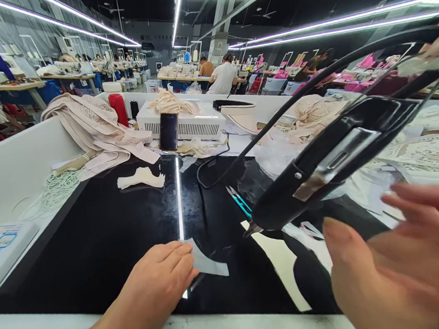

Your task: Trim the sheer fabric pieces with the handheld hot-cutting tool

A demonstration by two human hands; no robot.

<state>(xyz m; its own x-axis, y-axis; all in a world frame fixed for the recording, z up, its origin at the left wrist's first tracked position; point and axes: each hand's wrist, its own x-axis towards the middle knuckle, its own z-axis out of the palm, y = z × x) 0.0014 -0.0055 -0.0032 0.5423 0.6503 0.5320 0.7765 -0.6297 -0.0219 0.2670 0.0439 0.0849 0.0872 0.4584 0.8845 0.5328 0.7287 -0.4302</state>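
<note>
My left hand (163, 272) lies low on the glossy black work surface (107, 246), fingers together and pressed on the end of a small curved pale grey piece (210, 260) of thin material. At the lower right, my right hand (400, 261) is raised, thumb and fingers apart, with nothing in it. Beside it a black tool (330, 160) with a pointed metal tip and a cord slants down from the upper right. Under its tip is a cream curved fabric piece (280, 261). Teal thread snips (239, 202) lie behind that tip.
Stacked cream pieces (141, 178) lie farther back. A phone (168, 131) leans on a white vented box (200, 122). Beige garments (97, 129) heap at the left, near a red thread cone (118, 110). White fabric and plastic crowd the right. People sew beyond the low white wall (7, 162).
</note>
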